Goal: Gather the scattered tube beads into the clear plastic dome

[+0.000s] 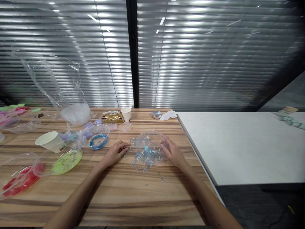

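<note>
Clasping the near-vertical side of a clear plastic bowl (pixel 156 137), the right grip (pixel 173 153) is clamped on its right edge, thumb toward the near side. The bowl, round, smooth and glossy, stands between the two grips on the wood-grained counter (pixel 133 203), which is streaked in tan and brown. Short, thin, pale-blue slivers (pixel 143 168), shiny like glass, lie scattered around the bowl and show through its wall; whether that middle cluster is inside or beneath cannot be told. The left grip (pixel 115 154) rests low on the wood just left of the slivers, its fingertips bunched close together; whether they pinch a piece cannot be told.

Left of the left grip and slightly beyond it sits a transparent tub (pixel 105 135) with a ring of deep-blue bits. Farther left come a clear container (pixel 46 163) with a layer of lime-green pieces and another see-through dish (pixel 13 161) with glossy red ones, plus a white paper cup (pixel 50 141). Beyond the left grip are a crinkled gold packet (pixel 112 117) and a smaller upright paper cup (pixel 126 114). Beyond the right grip lie a round, silvery tin (pixel 156 114) and a crumpled white tissue (pixel 168 115). Farther right stretches a smooth white tabletop (pixel 243 146).
</note>
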### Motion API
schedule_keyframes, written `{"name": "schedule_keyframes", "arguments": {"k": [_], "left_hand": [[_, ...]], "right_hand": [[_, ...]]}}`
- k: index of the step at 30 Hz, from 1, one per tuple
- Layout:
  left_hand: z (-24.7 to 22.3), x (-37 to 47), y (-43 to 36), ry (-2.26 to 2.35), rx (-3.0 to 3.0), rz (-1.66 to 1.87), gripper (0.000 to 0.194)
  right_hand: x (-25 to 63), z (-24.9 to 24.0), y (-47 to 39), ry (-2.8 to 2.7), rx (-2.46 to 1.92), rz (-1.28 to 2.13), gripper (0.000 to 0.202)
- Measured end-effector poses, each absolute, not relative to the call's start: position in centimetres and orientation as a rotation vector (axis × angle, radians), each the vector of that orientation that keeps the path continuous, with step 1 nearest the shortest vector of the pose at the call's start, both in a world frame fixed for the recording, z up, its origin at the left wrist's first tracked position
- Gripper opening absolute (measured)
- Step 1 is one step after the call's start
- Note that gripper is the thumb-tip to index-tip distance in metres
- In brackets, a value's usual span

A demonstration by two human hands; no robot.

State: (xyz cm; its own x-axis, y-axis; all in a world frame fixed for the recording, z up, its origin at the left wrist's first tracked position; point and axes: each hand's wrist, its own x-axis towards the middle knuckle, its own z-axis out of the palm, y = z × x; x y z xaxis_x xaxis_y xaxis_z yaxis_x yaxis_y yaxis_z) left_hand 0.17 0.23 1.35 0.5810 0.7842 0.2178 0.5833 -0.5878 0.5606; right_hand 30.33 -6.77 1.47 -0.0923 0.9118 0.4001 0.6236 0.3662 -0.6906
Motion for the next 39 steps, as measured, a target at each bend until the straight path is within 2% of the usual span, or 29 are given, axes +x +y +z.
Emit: {"name": "schedule_keyframes", "arguments": {"k": [25, 39], "left_hand": [[1.1, -0.2, 0.5, 1.088, 2.344, 0.590, 0.034], [1.3, -0.6, 0.8, 1.045, 2.177, 0.582, 0.032]], "right_hand": [[31.2, 2.3, -7.2, -1.603, -1.261, 0.238, 0.042], [30.9, 2.3, -7.3, -1.704, -1.266, 0.180, 0.043]]}}
